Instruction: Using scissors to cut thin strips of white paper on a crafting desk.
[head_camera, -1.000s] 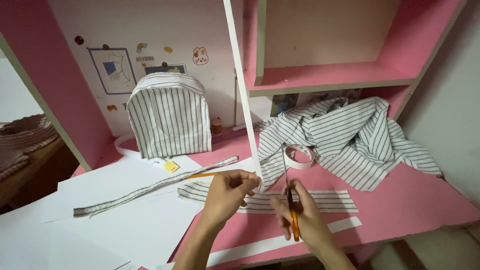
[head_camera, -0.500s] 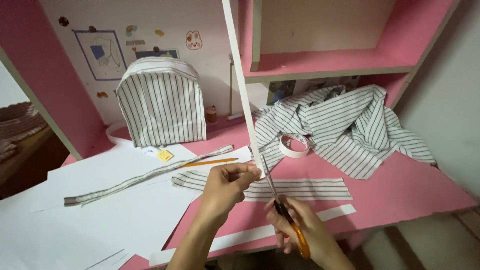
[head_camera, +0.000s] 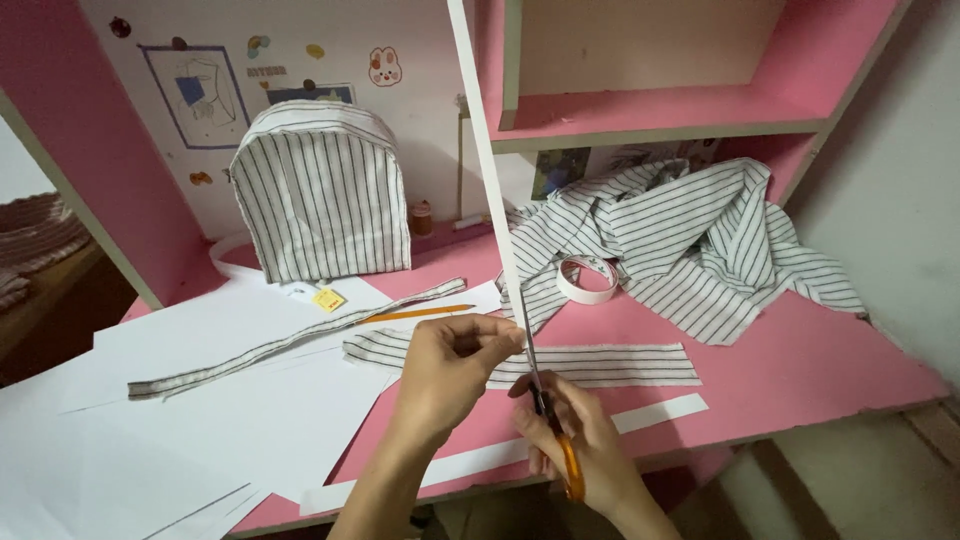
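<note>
On the pink desk (head_camera: 800, 380), the left hand (head_camera: 450, 365) pinches a long white paper strip (head_camera: 487, 170) rising toward twelve o'clock, while the right hand (head_camera: 575, 440) grips orange-handled scissors (head_camera: 545, 400), blades at its base, cut seemingly just begun.

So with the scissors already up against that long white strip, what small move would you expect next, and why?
Probably closing the blades to snip the white strip. The left hand pinches its lower end, and the right hand holds the orange-handled scissors with their blades pointing up right beside that pinch, so a cut looks set up.
</note>
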